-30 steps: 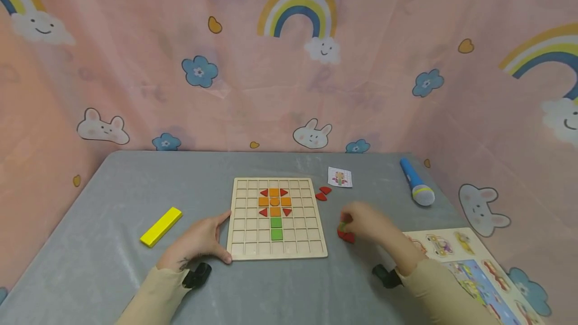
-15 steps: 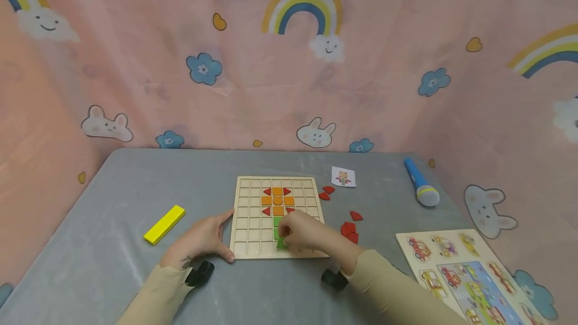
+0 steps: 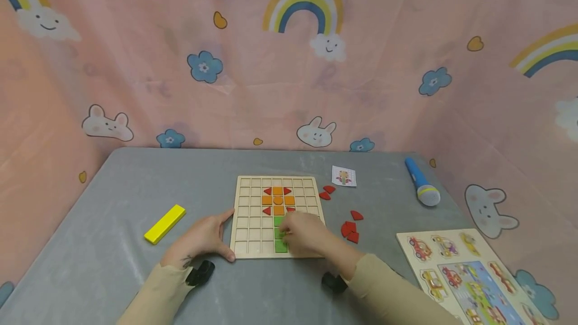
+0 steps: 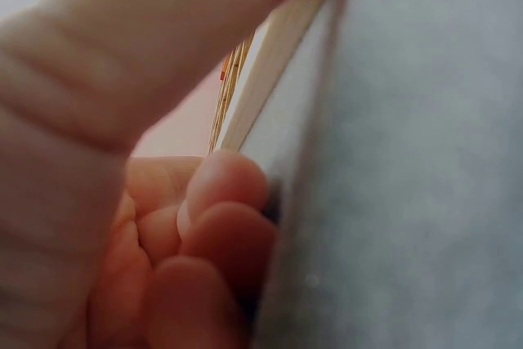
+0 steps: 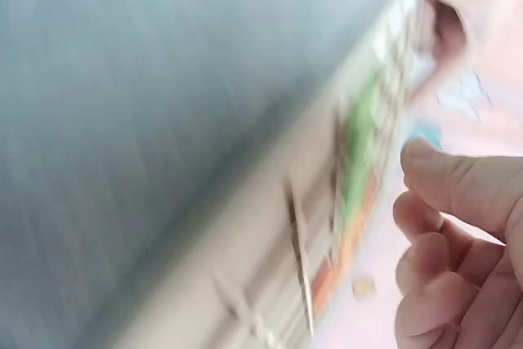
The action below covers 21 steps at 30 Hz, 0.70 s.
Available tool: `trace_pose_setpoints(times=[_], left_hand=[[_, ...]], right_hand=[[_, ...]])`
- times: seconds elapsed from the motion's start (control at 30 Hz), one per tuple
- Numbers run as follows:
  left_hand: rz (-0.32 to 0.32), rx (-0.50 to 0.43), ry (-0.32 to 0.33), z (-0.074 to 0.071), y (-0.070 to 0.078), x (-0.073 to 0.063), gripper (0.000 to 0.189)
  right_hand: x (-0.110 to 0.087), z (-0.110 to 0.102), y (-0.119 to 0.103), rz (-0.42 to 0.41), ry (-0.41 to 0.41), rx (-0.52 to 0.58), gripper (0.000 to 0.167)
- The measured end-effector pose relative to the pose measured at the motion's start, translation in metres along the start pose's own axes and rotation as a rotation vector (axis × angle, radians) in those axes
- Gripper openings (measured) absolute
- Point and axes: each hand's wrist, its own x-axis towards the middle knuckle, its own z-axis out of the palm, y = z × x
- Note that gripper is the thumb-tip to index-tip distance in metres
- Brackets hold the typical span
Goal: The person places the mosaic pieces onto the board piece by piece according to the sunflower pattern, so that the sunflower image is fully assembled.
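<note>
My left hand (image 3: pixel 203 238) spreads thumb and forefinger against the left edge of the wooden grid board (image 3: pixel 253 239); its other fingertips show curled beside that edge in the left wrist view. My right hand (image 3: pixel 304 233) hovers over the lower right of the board, fingers loosely curled with nothing between them in the right wrist view. By its fingertips, a green square tile (image 3: pixel 281 247) lies in a cell below two other green squares. Above them sit several orange tiles (image 3: pixel 278 210) around an orange round piece (image 3: pixel 277 200). Red pieces (image 3: pixel 267 210) flank the orange ones.
Loose red pieces (image 3: pixel 349 229) lie right of the board, two more near a small pattern card (image 3: pixel 343 176). A yellow bar (image 3: pixel 164 224) lies at left. At right are a blue toy microphone (image 3: pixel 421 184) and a picture puzzle board (image 3: pixel 431 252).
My right hand went from the loose pieces to the board with a green tile, which now lies flat in a cell, let go. My left hand stays at the board's edge.
</note>
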Motion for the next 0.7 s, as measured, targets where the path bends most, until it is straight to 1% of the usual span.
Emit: trace_pose_setpoints(times=[0.07,0.13,0.17,0.23,0.27,0.33,0.37,0.43,0.47,0.53,0.6,0.7], left_hand=[[-0.001,0.000,0.000,0.000,0.000,0.000,0.122],[-0.003,-0.007,0.000,0.000,0.000,0.000,0.122],[-0.003,-0.008,0.000,0.000,0.000,0.000,0.123],[-0.004,-0.011,0.000,0.001,0.000,0.000,0.123],[-0.005,-0.010,0.000,0.001,0.000,0.000,0.123],[0.000,-0.008,0.000,0.001,-0.001,0.000,0.123],[0.005,-0.008,0.001,0.001,-0.002,0.000,0.123],[0.009,-0.011,0.002,0.002,-0.002,0.000,0.123],[0.011,-0.011,0.002,0.002,-0.003,0.000,0.123],[0.017,-0.011,0.004,0.002,-0.003,0.000,0.123],[0.016,-0.008,0.003,0.002,-0.002,0.000,0.123],[0.020,-0.003,0.006,0.002,-0.002,-0.001,0.123]], right_hand=[[-0.002,-0.011,0.014,0.073,0.052,0.016,0.011],[-0.004,-0.023,0.035,0.160,0.102,0.014,0.014],[-0.005,-0.027,0.047,0.209,0.118,0.014,0.018],[-0.010,-0.032,0.072,0.302,0.130,-0.025,0.019],[-0.013,-0.033,0.083,0.351,0.118,-0.050,0.019],[-0.021,-0.032,0.101,0.440,0.095,-0.052,0.013],[-0.025,-0.031,0.108,0.463,0.084,-0.064,0.009],[-0.033,-0.029,0.116,0.519,0.057,-0.068,0.007],[-0.036,-0.027,0.118,0.535,0.049,-0.067,0.007],[-0.041,-0.026,0.120,0.538,0.040,-0.072,0.007],[-0.044,-0.025,0.121,0.548,0.026,-0.061,0.005],[-0.046,-0.023,0.124,0.549,0.031,-0.042,0.005]])
